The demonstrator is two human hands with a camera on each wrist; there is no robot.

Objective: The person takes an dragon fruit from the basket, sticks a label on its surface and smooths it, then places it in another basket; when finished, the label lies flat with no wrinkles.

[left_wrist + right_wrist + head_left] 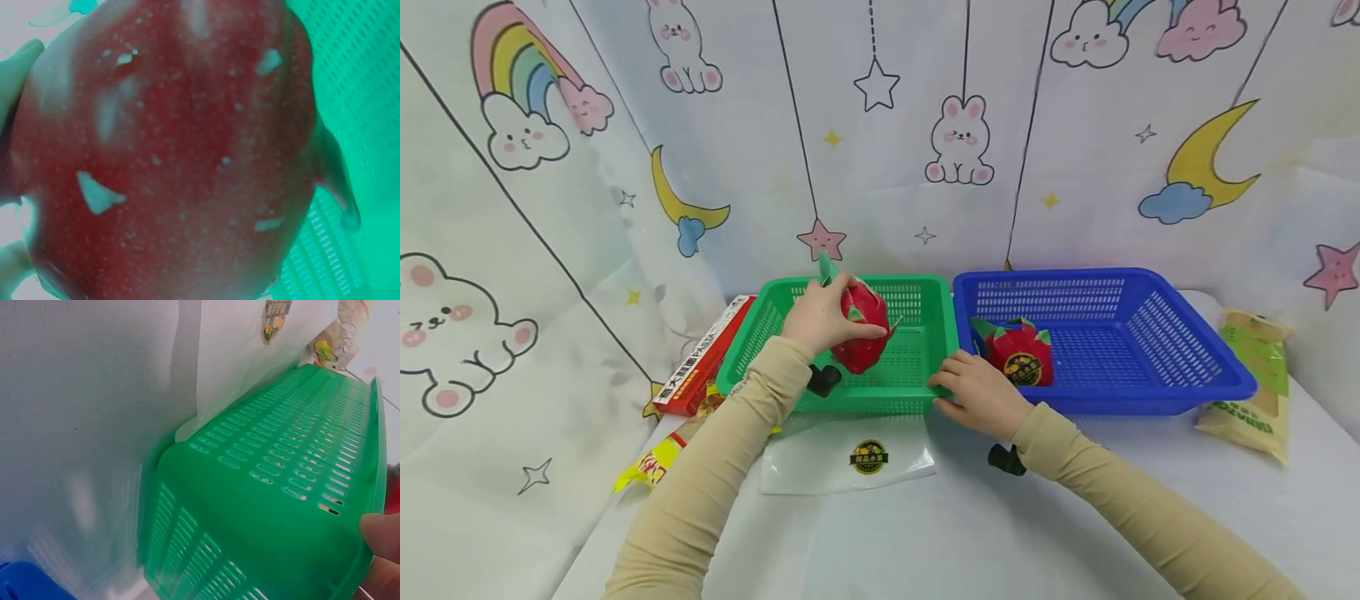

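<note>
White cartoon-printed fabric (895, 208) backs a white-covered table (925, 542); left hand (823, 315) holds a rounded red dragon fruit with green tips (860, 353) over a green perforated plastic basket (880, 393), fingers spread wide, presumably to suit its bulk. Right hand (981, 396) pinches that basket's near right rim, probably steadying it; a labelled red dragon fruit (1015, 343) sits in the adjacent blue plastic basket (1150, 402).

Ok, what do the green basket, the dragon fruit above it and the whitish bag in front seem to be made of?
Green basket: likely moulded plastic, smooth with a slight sheen, judging by its regular slots.
Dragon fruit: real skin or a plastic imitation; its smooth, pale-flecked red surface leaves that open.
Bag: probably thin, translucent plastic film, shown by its shiny highlights.
</note>
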